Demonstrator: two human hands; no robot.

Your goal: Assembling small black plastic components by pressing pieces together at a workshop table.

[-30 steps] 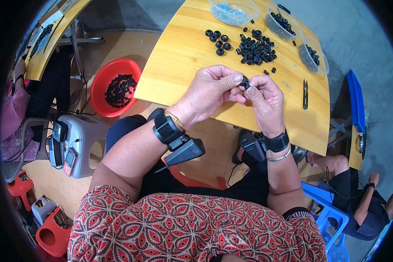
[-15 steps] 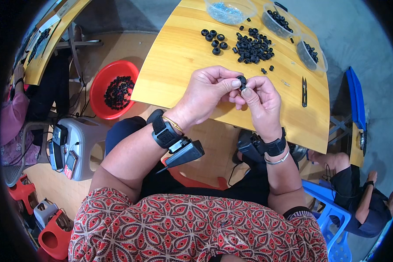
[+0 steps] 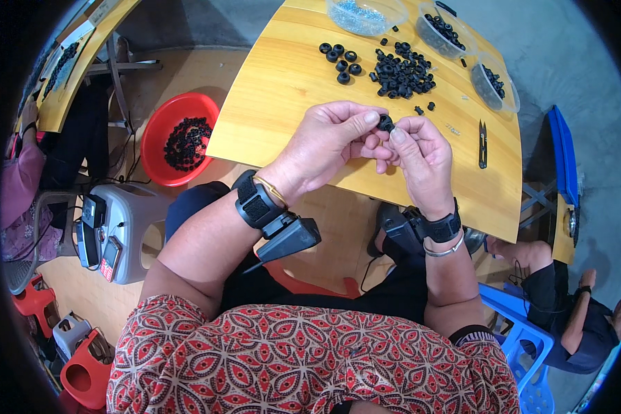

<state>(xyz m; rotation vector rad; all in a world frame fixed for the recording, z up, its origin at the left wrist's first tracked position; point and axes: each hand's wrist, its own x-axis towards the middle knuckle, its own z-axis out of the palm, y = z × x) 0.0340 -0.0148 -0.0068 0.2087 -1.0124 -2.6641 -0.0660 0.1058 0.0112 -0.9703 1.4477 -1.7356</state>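
My left hand (image 3: 328, 145) pinches a small round black part (image 3: 385, 123) with a hollow face, just over the table's near edge. Thumb and fingertips of my right hand (image 3: 424, 155) close on the right side of this part, where a small dark piece partly shows between them. Beyond my hands, several round black parts (image 3: 343, 65) lie loose on the wooden table (image 3: 262, 103). To their right is a heap of small black spool-shaped pieces (image 3: 401, 72), with two stray ones nearer my right hand.
Clear tubs hold clear bits (image 3: 362, 17) and black pieces (image 3: 441, 34), (image 3: 490, 83). Black thread snips (image 3: 482, 145) lie on the right. A red basin (image 3: 155, 152) of black parts stands left of the table, near a grey stool (image 3: 145, 228). Other people sit at both sides.
My hands have drawn slightly apart, the right one shifting right. The round part has turned, showing its hollow face more.
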